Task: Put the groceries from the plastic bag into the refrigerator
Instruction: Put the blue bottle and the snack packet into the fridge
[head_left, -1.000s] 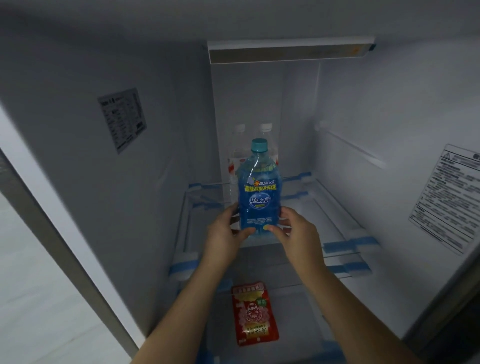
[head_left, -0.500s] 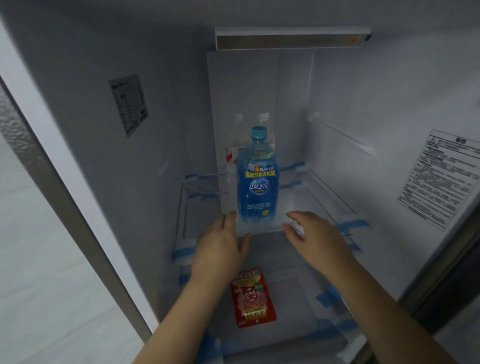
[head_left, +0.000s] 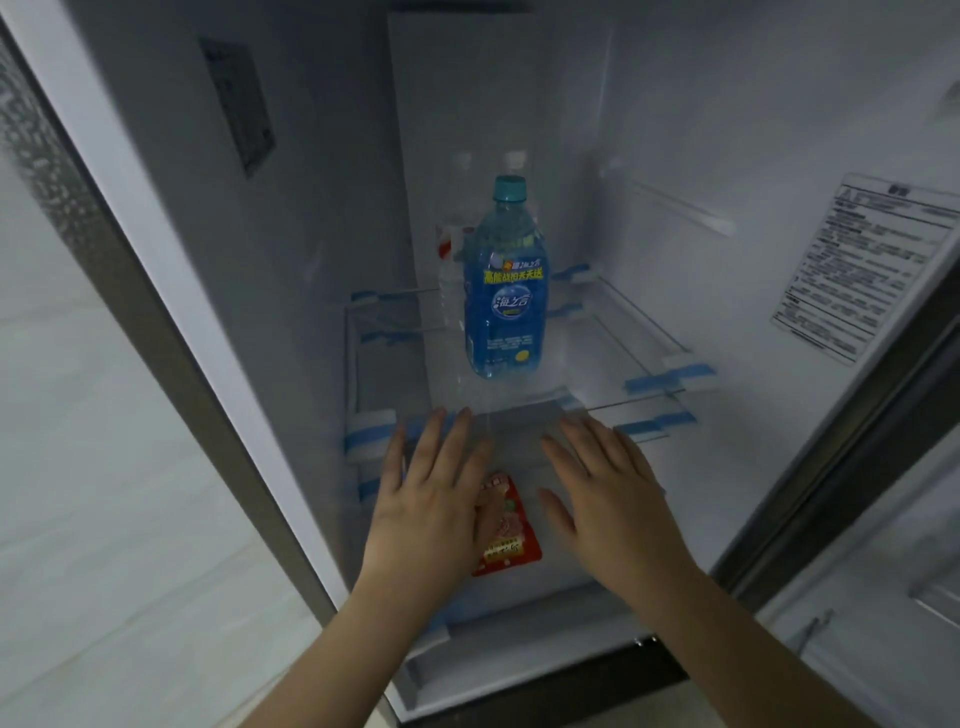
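On refrigerator (head_left: 675, 130) shelf (head_left: 639, 358): blue bottle (head_left: 503, 291) (upright)

The blue bottle (head_left: 504, 291) label reads "海之言".

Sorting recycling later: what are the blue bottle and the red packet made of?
Blue bottle: seemingly clear plastic with a glossy printed label and teal screw cap; blue liquid shows through. Red packet: probably flexible plastic film, flat and shiny.

bottle (head_left: 503, 306) on shelf (head_left: 613, 358) (two bottles (head_left: 457, 249) behind), packet (head_left: 511, 540) below
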